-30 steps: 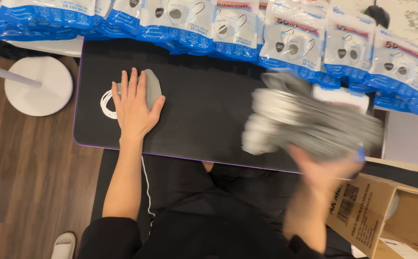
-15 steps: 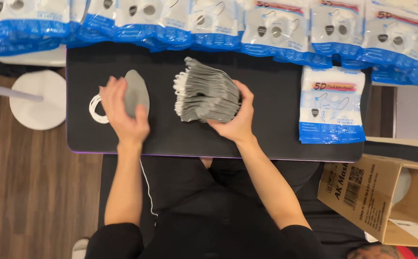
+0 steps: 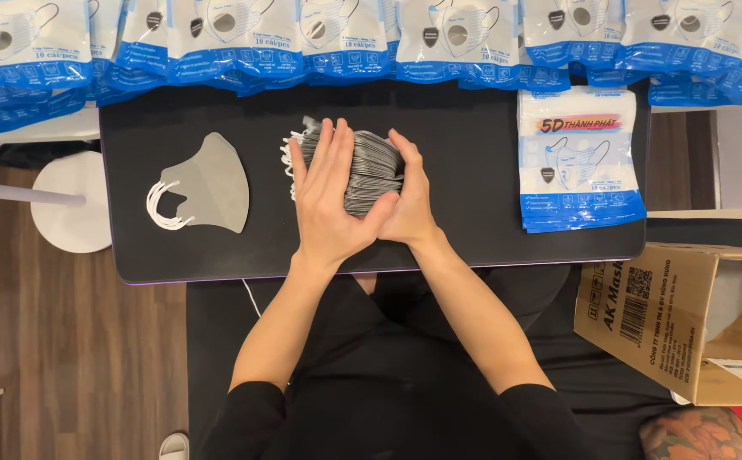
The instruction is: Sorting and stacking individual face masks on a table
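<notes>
At the frame's centre, the left hand and right hand clasp a stack of grey masks on the black table, a single grey mask lying to the left.

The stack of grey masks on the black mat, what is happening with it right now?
A person presses both hands around a stack of grey face masks on the black mat. The left hand lies over its left side and the right hand cups its right side. One single grey mask with white ear loops lies flat to the left. A small pile of blue-and-white mask packets lies to the right, more packets line the far edge, and an open cardboard box stands at the lower right.
</notes>
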